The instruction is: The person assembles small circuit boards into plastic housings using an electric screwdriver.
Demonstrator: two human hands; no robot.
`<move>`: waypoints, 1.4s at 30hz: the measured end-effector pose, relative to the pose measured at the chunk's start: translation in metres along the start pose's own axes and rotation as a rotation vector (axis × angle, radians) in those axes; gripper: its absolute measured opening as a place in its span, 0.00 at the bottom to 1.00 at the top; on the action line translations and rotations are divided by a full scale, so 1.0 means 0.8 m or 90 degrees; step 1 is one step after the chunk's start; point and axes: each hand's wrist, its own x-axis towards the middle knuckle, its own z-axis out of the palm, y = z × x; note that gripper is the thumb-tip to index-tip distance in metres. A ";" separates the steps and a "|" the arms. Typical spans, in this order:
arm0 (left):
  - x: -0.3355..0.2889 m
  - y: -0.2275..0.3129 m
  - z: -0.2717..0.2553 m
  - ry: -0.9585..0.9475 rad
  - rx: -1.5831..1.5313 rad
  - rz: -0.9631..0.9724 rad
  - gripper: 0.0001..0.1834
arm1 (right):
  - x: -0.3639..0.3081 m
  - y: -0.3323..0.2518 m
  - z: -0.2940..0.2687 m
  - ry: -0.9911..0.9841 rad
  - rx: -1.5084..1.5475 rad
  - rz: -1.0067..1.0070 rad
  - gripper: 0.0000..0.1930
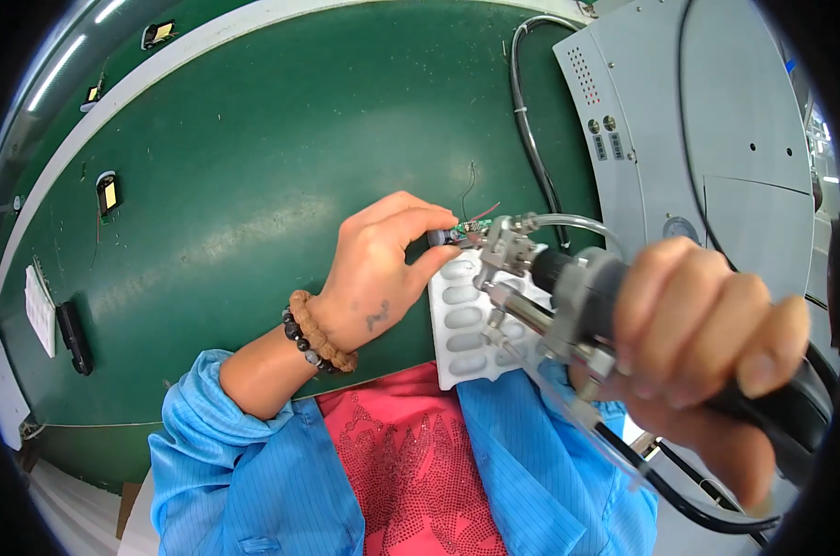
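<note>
My left hand (374, 255) pinches a small dark housing (438, 238) between thumb and forefinger. A little green circuit board (478, 225) shows at its right side, with thin wires, one dark and one red, sticking out. In my right hand (693, 324), slightly blurred, is a powered screwdriver (582, 301) with a black grip, its fingers wrapped around the handle. The tool's metal nozzle head (505, 248) sits right by the board; whether its tip touches is hidden. Below both lies a white tray (446, 357) with rows of oval pockets, partly covered by the tool.
A grey machine cabinet (707, 111) stands at the right, with a thick black cable (524, 120) beside it. A clear hose (578, 221) runs to the tool. On the green table's left are a small device (108, 193), a white pad (39, 313) and a black bar-shaped piece (73, 338).
</note>
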 end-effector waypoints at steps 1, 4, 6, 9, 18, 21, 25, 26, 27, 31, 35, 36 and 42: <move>-0.001 0.000 0.000 0.002 -0.004 0.002 0.14 | 0.002 -0.011 0.003 0.023 0.002 0.005 0.27; -0.004 -0.001 0.003 0.005 -0.003 0.026 0.13 | 0.007 -0.025 -0.011 -0.020 0.010 0.024 0.25; -0.004 -0.002 0.003 0.006 -0.004 0.051 0.13 | 0.005 -0.031 -0.013 -0.007 0.007 0.021 0.25; -0.004 0.000 0.003 0.013 0.049 0.137 0.12 | -0.003 -0.043 -0.009 0.010 -0.003 0.021 0.24; -0.012 0.020 0.007 0.010 0.006 0.091 0.14 | -0.028 -0.046 0.003 0.066 0.038 -0.032 0.24; -0.018 0.027 0.009 0.011 0.007 0.075 0.15 | -0.029 -0.045 0.004 0.085 0.062 -0.062 0.24; -0.023 0.024 0.014 0.037 0.045 0.094 0.15 | -0.029 -0.046 0.005 0.109 0.105 -0.098 0.24; -0.024 0.022 0.016 0.039 0.064 0.104 0.15 | -0.029 -0.046 0.005 0.114 0.117 -0.107 0.24; -0.026 0.018 0.018 0.042 0.065 0.103 0.15 | -0.029 -0.045 0.005 0.118 0.129 -0.117 0.24; -0.030 0.014 0.024 0.029 0.032 0.090 0.16 | -0.018 -0.052 -0.004 0.060 0.019 0.115 0.25; -0.032 0.009 0.025 0.025 0.006 0.074 0.16 | -0.022 -0.018 -0.002 0.038 0.078 -0.086 0.25; -0.031 0.010 0.025 0.026 0.005 0.072 0.16 | -0.017 -0.011 0.002 0.035 0.081 -0.080 0.25; -0.027 0.011 0.026 0.036 -0.009 0.067 0.16 | -0.005 -0.008 0.002 0.017 0.092 -0.048 0.25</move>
